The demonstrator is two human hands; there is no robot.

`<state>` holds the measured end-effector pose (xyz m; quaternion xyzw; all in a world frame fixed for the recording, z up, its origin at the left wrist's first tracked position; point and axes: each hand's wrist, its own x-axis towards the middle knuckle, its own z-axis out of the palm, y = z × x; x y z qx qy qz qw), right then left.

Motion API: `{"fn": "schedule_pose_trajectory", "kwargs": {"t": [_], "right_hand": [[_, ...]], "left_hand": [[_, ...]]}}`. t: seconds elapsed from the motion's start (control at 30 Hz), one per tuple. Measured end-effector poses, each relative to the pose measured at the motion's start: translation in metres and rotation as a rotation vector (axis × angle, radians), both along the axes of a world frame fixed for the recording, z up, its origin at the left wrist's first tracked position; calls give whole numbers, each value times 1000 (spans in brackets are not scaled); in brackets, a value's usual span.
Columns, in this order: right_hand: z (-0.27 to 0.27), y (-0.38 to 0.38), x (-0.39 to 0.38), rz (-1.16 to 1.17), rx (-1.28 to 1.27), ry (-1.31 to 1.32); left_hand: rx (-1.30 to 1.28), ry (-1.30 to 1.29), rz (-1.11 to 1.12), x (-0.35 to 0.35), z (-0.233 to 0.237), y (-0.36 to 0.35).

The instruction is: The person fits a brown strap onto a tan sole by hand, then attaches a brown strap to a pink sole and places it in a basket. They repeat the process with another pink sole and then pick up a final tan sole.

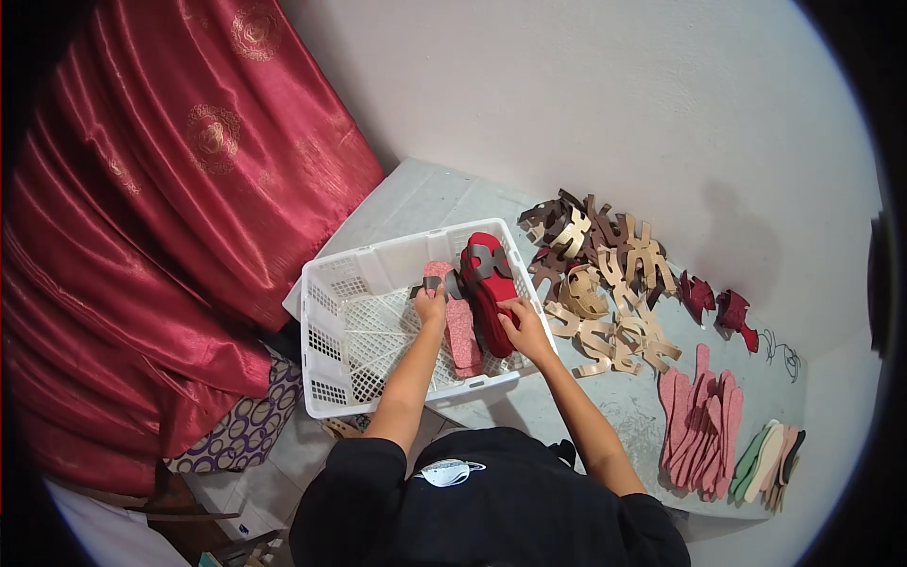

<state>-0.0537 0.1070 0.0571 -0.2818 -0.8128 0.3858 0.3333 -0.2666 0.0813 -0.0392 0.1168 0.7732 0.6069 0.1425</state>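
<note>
Inside the white plastic basket, my left hand is closed on a dark strap at a pink speckled sole. Another pink speckled piece lies just below it, toward me. Red sandals with dark straps are stacked along the basket's right side. My right hand rests at the right edge of these sandals, its fingers apart and touching them. What lies under the sandals is hidden.
Brown, beige and gold straps are heaped on the grey table to the right. Dark red straps, pink soles and green, cream and black soles lie farther right. A red curtain hangs at left.
</note>
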Motion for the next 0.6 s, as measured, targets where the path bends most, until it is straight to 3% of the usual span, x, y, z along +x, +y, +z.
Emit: {"fn": "schedule_pose_trajectory", "kwargs": {"t": [0.1, 0.23, 0.3, 0.43, 0.5, 0.6], "right_hand": [[-2, 0, 0, -3, 21, -47], [-3, 0, 1, 17, 61, -62], [-5, 0, 1, 23, 47, -85], [-7, 1, 1, 31, 68, -65], [-7, 1, 2, 36, 73, -62], [-8, 1, 2, 38, 82, -61]], "left_hand": [[147, -111, -58, -4, -3, 4], [119, -90, -77, -2, 0, 1], [-6, 141, -78, 0, 0, -1], [-21, 235, -53, 3, -5, -3], [-166, 330, -47, 0, -13, -1], [-41, 409, 21, 0, -24, 2]]}}
